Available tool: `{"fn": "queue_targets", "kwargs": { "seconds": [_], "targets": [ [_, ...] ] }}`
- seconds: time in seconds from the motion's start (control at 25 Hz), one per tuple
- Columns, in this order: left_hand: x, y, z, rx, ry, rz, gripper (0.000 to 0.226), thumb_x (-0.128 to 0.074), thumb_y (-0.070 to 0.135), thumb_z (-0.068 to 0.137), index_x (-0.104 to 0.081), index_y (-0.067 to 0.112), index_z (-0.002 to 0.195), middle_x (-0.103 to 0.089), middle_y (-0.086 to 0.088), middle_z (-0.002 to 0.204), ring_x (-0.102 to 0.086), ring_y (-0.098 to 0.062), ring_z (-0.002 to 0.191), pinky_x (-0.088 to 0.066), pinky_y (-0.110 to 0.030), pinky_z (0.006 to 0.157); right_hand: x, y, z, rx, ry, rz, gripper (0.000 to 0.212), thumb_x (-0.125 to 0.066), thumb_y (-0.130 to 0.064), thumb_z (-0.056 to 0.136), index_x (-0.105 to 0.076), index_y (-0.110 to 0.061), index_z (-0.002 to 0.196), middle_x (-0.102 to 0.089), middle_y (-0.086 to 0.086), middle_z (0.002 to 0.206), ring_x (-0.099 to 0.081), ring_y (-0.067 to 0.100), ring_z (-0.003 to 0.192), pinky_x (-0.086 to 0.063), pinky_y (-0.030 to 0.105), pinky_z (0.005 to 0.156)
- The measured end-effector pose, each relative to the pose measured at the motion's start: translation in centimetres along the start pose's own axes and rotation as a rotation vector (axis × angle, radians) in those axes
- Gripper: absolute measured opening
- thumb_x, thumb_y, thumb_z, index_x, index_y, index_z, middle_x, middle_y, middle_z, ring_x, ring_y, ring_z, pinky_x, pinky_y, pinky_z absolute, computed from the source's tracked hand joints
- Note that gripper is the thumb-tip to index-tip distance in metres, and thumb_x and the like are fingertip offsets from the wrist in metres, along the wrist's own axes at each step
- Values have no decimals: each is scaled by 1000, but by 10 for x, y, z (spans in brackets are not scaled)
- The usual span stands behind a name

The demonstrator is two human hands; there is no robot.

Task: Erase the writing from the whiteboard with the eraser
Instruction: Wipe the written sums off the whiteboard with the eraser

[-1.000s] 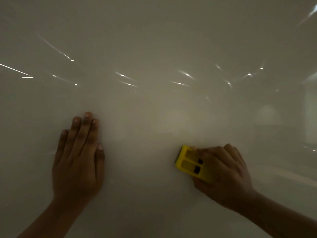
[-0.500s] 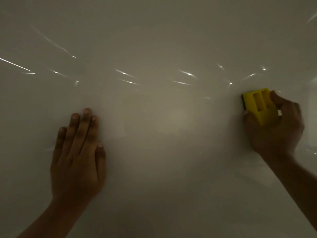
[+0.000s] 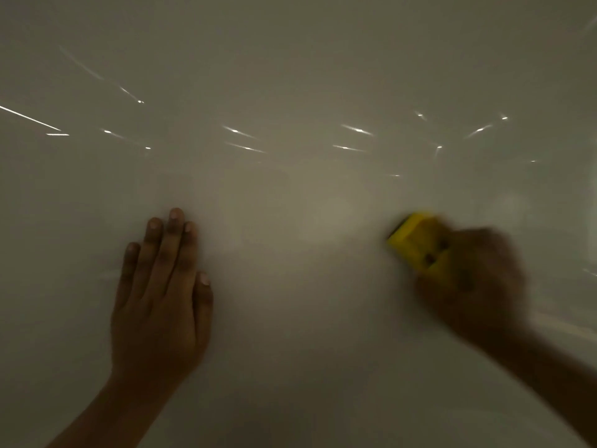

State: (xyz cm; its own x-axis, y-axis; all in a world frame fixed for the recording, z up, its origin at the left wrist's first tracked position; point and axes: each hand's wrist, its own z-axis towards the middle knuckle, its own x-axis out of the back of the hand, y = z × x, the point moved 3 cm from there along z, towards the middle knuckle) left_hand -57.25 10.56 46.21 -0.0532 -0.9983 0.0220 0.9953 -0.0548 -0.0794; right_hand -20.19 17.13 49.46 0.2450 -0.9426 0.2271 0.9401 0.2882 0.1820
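Note:
The whiteboard (image 3: 297, 76) fills the whole view, glossy and dim, with no writing that I can make out. My right hand (image 3: 475, 279) grips a yellow eraser (image 3: 416, 244) at the right, pressed against the board; both are smeared by motion blur. My left hand (image 3: 161, 292) lies flat on the board at lower left, fingers together and pointing up, holding nothing.
Streaks of reflected light (image 3: 357, 130) run across the board's upper half. A pale reflection (image 3: 326, 218) sits between the two hands. No edge or frame of the board shows.
The right hand with the eraser swept from the board's middle up to the right, and has now come back down and leftward. The left hand has stayed flat in place.

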Motion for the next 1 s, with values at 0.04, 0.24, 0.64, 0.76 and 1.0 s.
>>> {"fn": "queue_targets", "kwargs": {
  "seconds": [0.04,0.24,0.64,0.76,1.0],
  "targets": [
    [0,1,-2,1,-3,20,57,-30,25,106,-34,4,158,-27,-12,169,-23,-29,159,-13,-42,132,-1,30,21,-142,61,30,67,-29,-73,79,-59,-22,110,-60,10,113,-57,35,107,-46,45,92],
    [1,5,-6,-8,12,32,56,-34,21,105,-36,2,157,-29,-13,168,-28,-30,157,-19,-46,130,21,19,118,-477,463,319,60,-59,-60,81,-51,-35,134,-55,5,126,-55,25,120,-47,37,99],
    [16,15,-9,70,-135,-3,57,-40,20,105,-33,-1,157,-29,-20,167,-23,-37,157,-22,-53,128,13,-182,-32,583,-97,308,51,-71,-38,73,-70,-22,121,-68,4,104,-59,31,80,-45,37,67],
    [35,38,-36,108,-220,-220,58,-45,28,105,-39,-2,154,-32,-20,166,-24,-37,158,-26,-52,128,30,-176,-36,393,-180,372,54,-72,-38,77,-65,-24,128,-66,3,112,-58,29,85,-48,41,71],
    [84,116,-106,454,-403,-906,45,-49,50,100,-54,25,137,-68,16,119,-68,-1,105,-52,-9,82,92,-153,-99,231,-257,390,59,-67,-44,87,-51,-28,141,-61,-5,124,-55,23,96,-44,41,77]
  ]
}}
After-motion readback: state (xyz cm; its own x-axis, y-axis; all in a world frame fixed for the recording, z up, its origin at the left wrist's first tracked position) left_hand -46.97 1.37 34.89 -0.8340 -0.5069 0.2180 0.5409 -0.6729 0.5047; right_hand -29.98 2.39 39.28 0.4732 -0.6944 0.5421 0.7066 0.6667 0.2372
